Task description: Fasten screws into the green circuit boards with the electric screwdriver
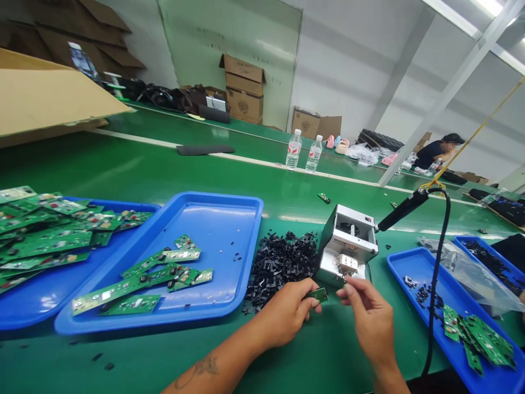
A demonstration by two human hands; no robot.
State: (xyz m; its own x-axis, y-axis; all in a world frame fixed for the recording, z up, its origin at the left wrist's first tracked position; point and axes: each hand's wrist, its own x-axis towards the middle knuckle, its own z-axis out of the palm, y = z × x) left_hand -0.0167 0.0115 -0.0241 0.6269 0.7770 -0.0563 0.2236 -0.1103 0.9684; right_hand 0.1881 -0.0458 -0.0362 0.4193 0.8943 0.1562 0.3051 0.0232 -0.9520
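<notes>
My left hand (pixel 287 313) is closed around a small green circuit board (pixel 320 295), whose end sticks out past the fingertips. To its right, my right hand (pixel 371 318) pinches thumb and forefinger together; whatever is between them is too small to name. Both hands are just in front of a small silver machine (pixel 327 256), the right fingertips near the whitish block (pixel 346 262) on its front. A heap of small black plastic parts (pixel 283 264) lies on the green table beside the machine, behind my left hand.
Left, a blue tray (pixel 246 241) holds several circuit boards (pixel 141 279); another heap of boards (pixel 53 230) is beyond it. Right, a blue tray (pixel 396 262) holds boards and parts. A black handheld tool (pixel 402 210) hangs on a yellow cord, its cable (pixel 437 284) looping down. Two bottles (pixel 293 150) stand behind.
</notes>
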